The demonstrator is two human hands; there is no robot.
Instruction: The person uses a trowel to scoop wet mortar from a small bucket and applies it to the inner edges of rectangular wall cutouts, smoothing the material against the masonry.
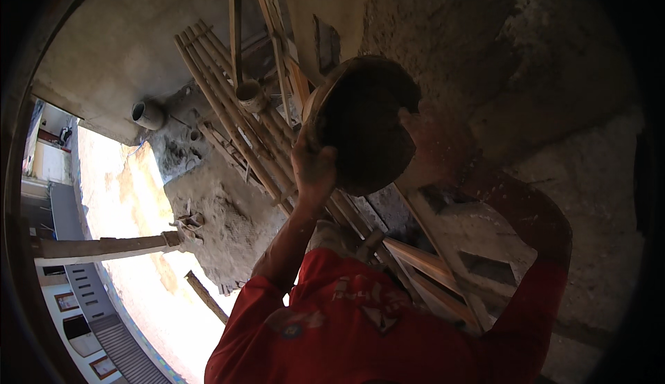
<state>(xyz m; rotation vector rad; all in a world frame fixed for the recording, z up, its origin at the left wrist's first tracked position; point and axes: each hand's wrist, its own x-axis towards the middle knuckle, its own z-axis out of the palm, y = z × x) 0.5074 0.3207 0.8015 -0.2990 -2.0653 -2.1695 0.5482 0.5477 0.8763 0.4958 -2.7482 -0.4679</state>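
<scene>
My left hand (pixel 315 169) is closed on the near left rim of a round, shallow basin (pixel 315 110) caked with grey on the outside. The basin is tilted, and a dark, wet-looking mass like mortar (pixel 364 127) sits inside it. At the basin's right side is my right hand (pixel 440 138), blurred and dim, with its fingertips at the mass or the rim. Whether those fingers hold anything cannot be made out. Beyond the basin rises a wall (pixel 464 44) with rough, patchy plaster.
Bamboo poles (pixel 225 110) lean below and left of the basin, with a small bucket (pixel 251 96) among them. Another bucket (pixel 147 115) lies tipped farther left. A sand heap (pixel 222 211) spreads on the ground. Wooden planks (pixel 433 266) stand near my right arm. A post (pixel 111 247) crosses at left.
</scene>
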